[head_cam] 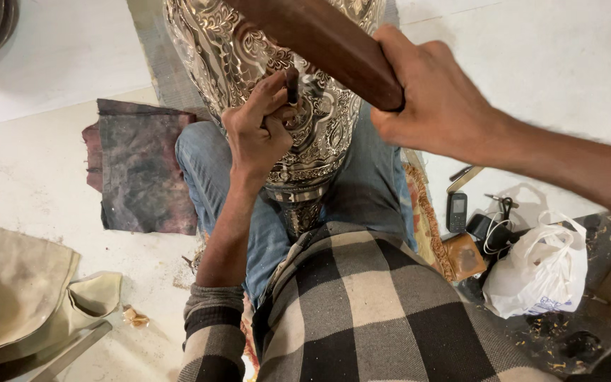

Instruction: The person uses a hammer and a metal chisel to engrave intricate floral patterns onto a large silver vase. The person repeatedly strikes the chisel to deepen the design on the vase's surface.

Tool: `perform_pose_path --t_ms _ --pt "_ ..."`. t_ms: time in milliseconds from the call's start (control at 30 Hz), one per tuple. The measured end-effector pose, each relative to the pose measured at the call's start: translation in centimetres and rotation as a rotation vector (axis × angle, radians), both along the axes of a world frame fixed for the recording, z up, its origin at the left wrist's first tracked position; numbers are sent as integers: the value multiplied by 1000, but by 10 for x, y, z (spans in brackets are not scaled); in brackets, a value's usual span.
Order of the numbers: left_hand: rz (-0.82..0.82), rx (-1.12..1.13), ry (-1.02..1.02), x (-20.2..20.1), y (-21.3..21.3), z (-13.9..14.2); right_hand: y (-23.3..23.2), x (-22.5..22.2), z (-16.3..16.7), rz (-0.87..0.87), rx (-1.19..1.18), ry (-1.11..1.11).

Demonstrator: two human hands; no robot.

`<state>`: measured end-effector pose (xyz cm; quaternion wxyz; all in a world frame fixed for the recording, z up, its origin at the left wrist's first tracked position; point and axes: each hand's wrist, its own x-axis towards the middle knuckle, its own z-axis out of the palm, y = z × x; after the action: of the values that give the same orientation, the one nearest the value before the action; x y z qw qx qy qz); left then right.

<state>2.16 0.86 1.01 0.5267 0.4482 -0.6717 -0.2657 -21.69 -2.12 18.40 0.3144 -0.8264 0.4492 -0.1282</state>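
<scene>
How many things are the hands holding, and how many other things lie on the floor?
Held by the left hand: small punch tool 1
Held by the right hand: wooden mallet 1
Engraved silver vessel on the lap: 1
Dark cloth: 1
Mobile phone: 1
White plastic bag: 1
Total: 6

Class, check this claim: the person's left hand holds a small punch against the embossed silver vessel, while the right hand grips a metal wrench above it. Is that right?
Not quite. The right hand grips a thick brown wooden handle, not a metal wrench. The rest stands: the left hand holds a small punch against the embossed silver vessel. The head view shows this.
</scene>
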Motion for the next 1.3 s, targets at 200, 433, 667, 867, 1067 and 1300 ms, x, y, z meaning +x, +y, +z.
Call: perform_pose_path --t_ms 200,433,667,867,1067,1300 --pt "4 72 21 1 0 4 3 4 2 -41 73 14" --pt "-33 79 35 2 -1 8 3 10 9 -53 67 136" --pt "-52 76 -2 3 -1 7 6 -5 -4 -22 -22 198" --pt "-85 59 -50 6 -7 2 7 -13 -18 -36 -19 205" --pt "-133 2 -75 9 -8 5 8 -19 -27 -46 -21 118" --pt "-150 64 -128 13 -9 11 13 -20 -32 -120 103 31"
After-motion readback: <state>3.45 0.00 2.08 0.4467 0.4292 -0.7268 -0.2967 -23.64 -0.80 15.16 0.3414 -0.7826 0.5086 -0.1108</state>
